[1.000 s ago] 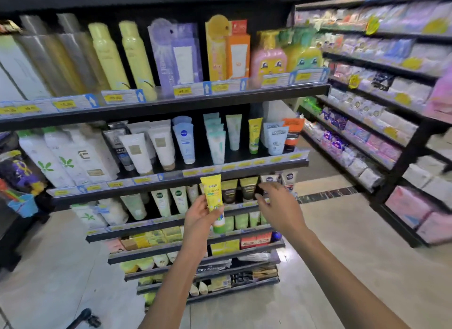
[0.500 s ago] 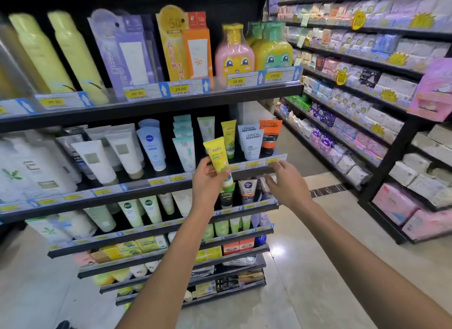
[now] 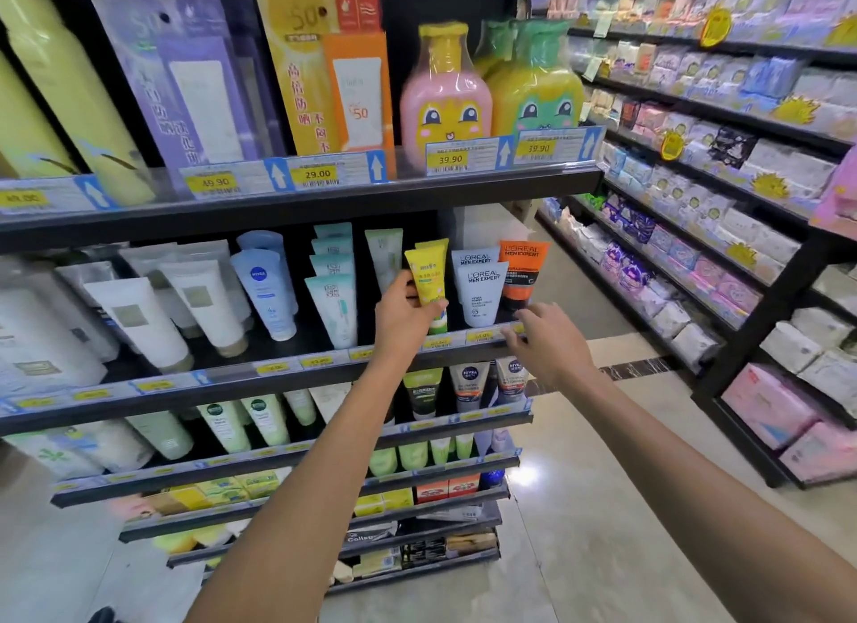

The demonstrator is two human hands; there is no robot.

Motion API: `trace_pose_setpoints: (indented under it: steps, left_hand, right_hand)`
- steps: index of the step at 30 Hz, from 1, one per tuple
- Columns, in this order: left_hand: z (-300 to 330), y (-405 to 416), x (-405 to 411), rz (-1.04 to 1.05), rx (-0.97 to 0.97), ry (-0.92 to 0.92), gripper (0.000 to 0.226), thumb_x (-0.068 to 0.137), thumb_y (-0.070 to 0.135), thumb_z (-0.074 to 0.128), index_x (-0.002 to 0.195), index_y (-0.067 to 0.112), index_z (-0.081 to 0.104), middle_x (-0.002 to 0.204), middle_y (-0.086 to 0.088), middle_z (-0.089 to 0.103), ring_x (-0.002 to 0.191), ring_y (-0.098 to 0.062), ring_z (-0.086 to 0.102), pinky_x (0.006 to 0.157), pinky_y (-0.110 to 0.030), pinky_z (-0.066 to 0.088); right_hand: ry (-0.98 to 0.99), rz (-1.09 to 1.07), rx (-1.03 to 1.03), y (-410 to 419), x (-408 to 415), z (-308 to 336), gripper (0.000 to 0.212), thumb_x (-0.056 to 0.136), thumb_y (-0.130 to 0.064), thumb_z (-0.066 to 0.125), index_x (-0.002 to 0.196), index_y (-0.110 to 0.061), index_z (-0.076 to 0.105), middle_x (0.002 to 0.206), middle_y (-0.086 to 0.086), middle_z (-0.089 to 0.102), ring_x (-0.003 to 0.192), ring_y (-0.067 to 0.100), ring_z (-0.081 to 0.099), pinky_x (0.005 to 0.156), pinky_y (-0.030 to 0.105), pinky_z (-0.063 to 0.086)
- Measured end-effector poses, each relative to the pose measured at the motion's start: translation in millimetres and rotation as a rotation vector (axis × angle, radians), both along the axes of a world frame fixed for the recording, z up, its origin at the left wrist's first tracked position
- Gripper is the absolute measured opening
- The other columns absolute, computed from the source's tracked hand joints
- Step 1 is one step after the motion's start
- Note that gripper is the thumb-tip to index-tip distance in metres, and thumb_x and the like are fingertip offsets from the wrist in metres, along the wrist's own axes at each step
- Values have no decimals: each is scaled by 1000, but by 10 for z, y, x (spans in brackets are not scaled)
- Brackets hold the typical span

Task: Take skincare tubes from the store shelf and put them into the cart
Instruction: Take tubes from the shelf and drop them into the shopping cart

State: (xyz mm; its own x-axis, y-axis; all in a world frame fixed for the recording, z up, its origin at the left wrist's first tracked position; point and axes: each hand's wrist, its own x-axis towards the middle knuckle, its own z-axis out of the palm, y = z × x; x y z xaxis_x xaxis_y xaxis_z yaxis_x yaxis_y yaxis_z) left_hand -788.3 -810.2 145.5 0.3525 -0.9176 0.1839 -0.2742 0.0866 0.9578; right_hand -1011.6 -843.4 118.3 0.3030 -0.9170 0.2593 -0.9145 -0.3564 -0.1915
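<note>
My left hand (image 3: 404, 314) grips a yellow skincare tube with a green cap (image 3: 429, 281), holding it upright at the second shelf (image 3: 278, 381), right in front of another yellow tube. White L'Oreal tubes (image 3: 480, 293) and an orange one (image 3: 521, 270) stand just right of it. My right hand (image 3: 545, 342) hovers at the shelf's front rail below those tubes, fingers loosely spread, holding nothing. Teal tubes (image 3: 331, 307) and a blue Nivea tube (image 3: 266, 293) stand further left. No cart is in view.
The top shelf (image 3: 324, 200) carries sunscreen boxes and cartoon bottles (image 3: 445, 98). Lower shelves hold green tubes (image 3: 259, 423) and small boxes. A long rack of packaged goods (image 3: 695, 182) runs along the right. Tiled aisle floor (image 3: 603, 530) lies between.
My left hand has carried the yellow tube up from the third shelf level to the second shelf. My right hand rose along with it. The view has moved closer to the shelves.
</note>
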Motion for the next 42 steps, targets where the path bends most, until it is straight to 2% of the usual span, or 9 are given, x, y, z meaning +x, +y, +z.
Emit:
trace_pose_setpoints:
  steps: [3, 11, 19, 30, 33, 35, 37, 39, 42]
  left_hand:
    - [-78, -63, -19, -9, 39, -52, 42, 83, 4, 81, 112, 25, 59, 100, 6, 70, 92, -7, 70, 91, -39, 59]
    - [-153, -146, -103, 48, 75, -122, 44, 80, 9, 84, 110, 29, 58, 101, 7, 72, 94, -13, 72, 88, -44, 61]
    - [-162, -117, -157, 47, 92, -163, 44, 82, 7, 82, 114, 27, 58, 104, 8, 71, 94, -9, 71, 91, -40, 60]
    - [-133, -78, -177, 52, 131, -176, 46, 85, 6, 79, 120, 26, 57, 110, 6, 72, 97, -10, 70, 94, -44, 59]
    - [-120, -32, -181, 92, 150, -222, 55, 83, 9, 82, 129, 21, 55, 111, 6, 69, 103, -11, 67, 99, -43, 56]
    - [-132, 56, -174, 142, 157, -258, 63, 85, 14, 81, 139, 17, 50, 120, 2, 64, 114, -17, 62, 105, -42, 51]
    - [-154, 233, -181, 193, 170, -326, 65, 90, 18, 76, 147, 16, 44, 132, -2, 58, 124, -21, 56, 107, -34, 46]
    - [-196, 476, -200, 220, 170, -409, 63, 96, 21, 70, 151, 18, 40, 142, -3, 52, 130, -19, 51, 104, -26, 40]
    - [-312, 930, -216, 229, 186, -505, 59, 101, 28, 62, 154, 19, 37, 149, -1, 47, 134, -21, 48, 108, -29, 38]
  right_hand:
    - [33, 44, -44, -62, -30, -66, 36, 102, -47, 47, 95, -17, 66, 97, 1, 68, 96, 25, 60, 93, 40, 47]
    - [32, 84, -132, -121, -89, -195, 31, 102, -41, 53, 94, -16, 68, 92, 1, 71, 91, 24, 62, 90, 37, 46]
    - [49, 107, -149, -108, -121, -182, 31, 101, -40, 52, 96, -15, 70, 92, 2, 72, 91, 24, 64, 93, 37, 47]
    - [45, 146, -69, -96, -186, -166, 41, 103, -41, 46, 127, -13, 65, 122, 5, 70, 120, 25, 59, 117, 45, 36]
    - [31, 143, -22, -11, -193, -130, 48, 102, -40, 50, 141, -12, 55, 141, 6, 61, 137, 27, 48, 125, 45, 24]
    - [13, 131, -8, 87, -202, -127, 56, 103, -41, 51, 151, -13, 45, 156, 7, 47, 150, 27, 34, 128, 45, 16]
    - [-2, 133, -4, 180, -214, -151, 61, 103, -38, 52, 156, -13, 37, 164, 9, 34, 156, 29, 22, 129, 47, 12]
    - [-6, 165, -35, 266, -227, -166, 59, 101, -34, 56, 153, -11, 41, 164, 14, 35, 155, 33, 24, 128, 49, 16]
    - [-48, 237, -105, 424, -204, -214, 50, 97, -28, 59, 142, -7, 53, 152, 18, 49, 147, 36, 37, 122, 51, 31]
